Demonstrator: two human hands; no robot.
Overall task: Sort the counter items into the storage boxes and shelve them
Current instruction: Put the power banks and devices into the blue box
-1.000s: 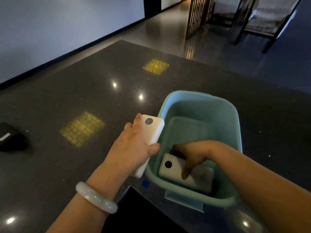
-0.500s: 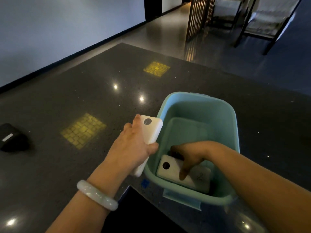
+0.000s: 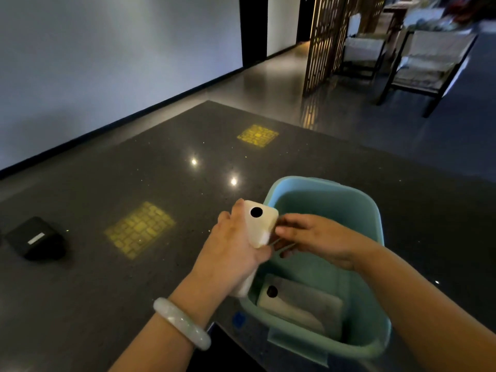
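A light blue plastic storage box [image 3: 319,183] stands on the dark stone counter [image 3: 161,170] near its front edge. One white power bank with a black dot [image 3: 300,302] lies flat on the box's floor. My left hand [image 3: 230,245] grips a second white power bank [image 3: 259,224] upright at the box's left rim. My right hand [image 3: 319,237] is above the box, and its fingertips touch the right edge of that held power bank. Motion blur hides how those fingers lie.
A small black box with a white label [image 3: 35,237] lies at the counter's left. Two yellow light patches [image 3: 139,226] glow on the counter. Beyond the far edge are a wooden lattice screen [image 3: 335,36] and chairs [image 3: 426,63].
My right hand let go of the power bank in the box, rose out and came to the one in my left hand. My left hand stayed by the rim.
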